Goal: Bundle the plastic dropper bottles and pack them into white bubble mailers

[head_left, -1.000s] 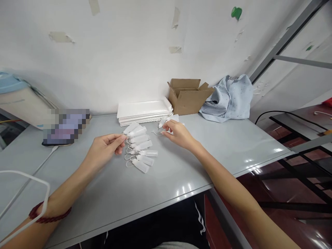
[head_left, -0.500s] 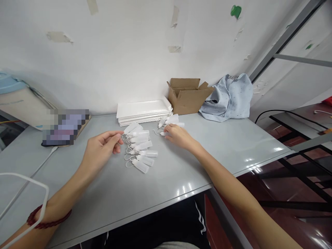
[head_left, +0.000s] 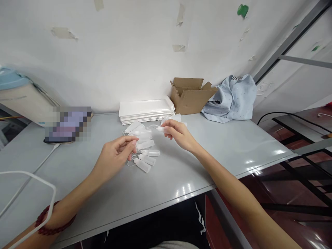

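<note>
My right hand (head_left: 178, 133) pinches a small white plastic bottle (head_left: 160, 129) with a thin loop of string at its cap end; the fingers cover most of its body. To the left, my left hand (head_left: 118, 152) is closed with thumb and forefinger together at the edge of a row of similar small bottles (head_left: 147, 159). Whether anything sits between those fingertips is hidden. The row lies on the grey table (head_left: 166, 186), its string loops pointing left. Behind my right hand lies another small pile of bottles (head_left: 175, 118).
A stack of flat white boxes (head_left: 145, 109) lies against the wall beside an open cardboard box (head_left: 197, 100). Light blue cloth (head_left: 233, 100) is bunched to its right. At the left are a phone (head_left: 68, 126) with a white cable (head_left: 36, 171) and a blue-lidded container (head_left: 20, 93).
My right hand has lifted a bottle from the far pile and moved slightly left with it. My left hand has moved right, over the string ends of the row.
</note>
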Tool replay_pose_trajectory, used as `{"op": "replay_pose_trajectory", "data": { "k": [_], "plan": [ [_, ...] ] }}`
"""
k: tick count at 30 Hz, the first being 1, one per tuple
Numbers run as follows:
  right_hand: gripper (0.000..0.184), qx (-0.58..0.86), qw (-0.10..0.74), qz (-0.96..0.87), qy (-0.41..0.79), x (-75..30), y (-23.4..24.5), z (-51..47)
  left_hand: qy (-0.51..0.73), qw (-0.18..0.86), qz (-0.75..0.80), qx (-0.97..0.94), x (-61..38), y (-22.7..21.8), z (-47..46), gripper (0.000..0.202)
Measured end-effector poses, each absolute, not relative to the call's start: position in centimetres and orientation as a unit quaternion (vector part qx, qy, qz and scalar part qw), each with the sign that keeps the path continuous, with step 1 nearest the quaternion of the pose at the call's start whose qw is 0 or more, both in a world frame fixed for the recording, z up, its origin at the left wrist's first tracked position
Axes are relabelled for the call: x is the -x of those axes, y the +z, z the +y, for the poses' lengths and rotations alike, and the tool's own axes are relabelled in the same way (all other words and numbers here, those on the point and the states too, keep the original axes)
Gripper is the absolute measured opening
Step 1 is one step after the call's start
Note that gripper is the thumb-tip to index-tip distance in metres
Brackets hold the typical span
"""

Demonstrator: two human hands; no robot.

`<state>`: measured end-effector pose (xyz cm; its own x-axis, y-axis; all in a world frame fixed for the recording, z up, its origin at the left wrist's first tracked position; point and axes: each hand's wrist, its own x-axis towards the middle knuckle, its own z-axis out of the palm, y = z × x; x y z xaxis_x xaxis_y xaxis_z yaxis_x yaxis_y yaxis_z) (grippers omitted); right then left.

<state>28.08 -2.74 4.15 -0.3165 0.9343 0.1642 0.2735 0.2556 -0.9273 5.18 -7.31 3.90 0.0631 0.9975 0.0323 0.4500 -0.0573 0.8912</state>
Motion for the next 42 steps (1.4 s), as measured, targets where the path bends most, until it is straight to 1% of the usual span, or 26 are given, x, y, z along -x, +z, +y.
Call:
{"op": "replay_pose_trajectory", "data": {
  "k": [5, 9, 16, 23, 28, 35, 42],
  "plan": [
    [0.014, 0.38, 0.355, -0.676, 0.521, -27.2, 4.4, -3.4, 0.343, 0.399, 0.565, -0.636, -5.5, 4.2, -7.5, 0.037],
    [0.015, 0.359, 0.345, -0.663, 0.559, -27.0, 4.2, -3.5, 0.323, 0.405, 0.557, -0.649, -5.4, 4.1, -7.5, 0.037],
    [0.016, 0.362, 0.34, -0.669, 0.553, -27.0, 4.2, -3.6, 0.287, 0.409, 0.55, -0.669, -5.4, 4.2, -7.7, 0.027],
    [0.016, 0.363, 0.319, -0.691, 0.538, -26.8, 4.1, -3.9, 0.303, 0.518, 0.511, -0.615, -5.4, 4.4, -7.4, 0.028],
    [0.015, 0.354, 0.313, -0.687, 0.552, -26.6, 3.8, -4.1, 0.322, 0.567, 0.498, -0.572, -5.5, 3.9, -7.2, 0.026],
    [0.015, 0.35, 0.315, -0.681, 0.561, -26.6, 3.9, -4.1, 0.328, 0.59, 0.492, -0.55, -5.4, 3.8, -7.3, 0.028],
    [0.015, 0.348, 0.31, -0.683, 0.562, -26.5, 4.0, -4.2, 0.324, 0.606, 0.485, -0.541, -5.4, 3.8, -7.3, 0.025]
  ]
}}
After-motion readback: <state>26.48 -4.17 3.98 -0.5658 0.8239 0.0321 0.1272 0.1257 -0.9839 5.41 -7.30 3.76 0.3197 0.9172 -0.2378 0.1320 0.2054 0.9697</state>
